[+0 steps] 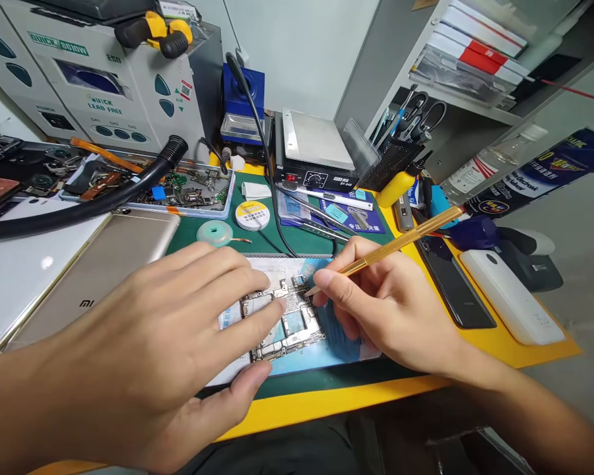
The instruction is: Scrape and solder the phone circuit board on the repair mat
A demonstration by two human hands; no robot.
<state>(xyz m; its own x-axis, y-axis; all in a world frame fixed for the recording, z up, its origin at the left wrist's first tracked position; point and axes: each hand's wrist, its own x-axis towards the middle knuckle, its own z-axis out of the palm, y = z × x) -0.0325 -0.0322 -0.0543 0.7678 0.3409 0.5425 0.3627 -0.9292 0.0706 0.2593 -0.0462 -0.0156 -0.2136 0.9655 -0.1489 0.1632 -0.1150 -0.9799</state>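
Note:
A phone circuit board (pixel 297 333) lies on a blue-and-white work pad (pixel 341 346) in front of me. My left hand (pixel 178 330) rests over its left side, fingers stretched out and fingertips touching the board, thumb apart below. Pinched in my right hand (pixel 386 297) is a slim gold-handled craft knife (pixel 396 245). Its shaft slants up to the right and its tip meets the board's upper right part. The tip itself is small and partly hidden by my fingers.
Behind stand a hot-air station (pixel 99 86) and a small heating plate (pixel 317 148). A tray of board scraps (pixel 228 204), a solder wick reel (pixel 214 231), tweezers (pixel 327 229) and a yellow bottle (pixel 396 185) surround the pad. Phones (pixel 450 284) lie right; a black hose (pixel 119 198) crosses left.

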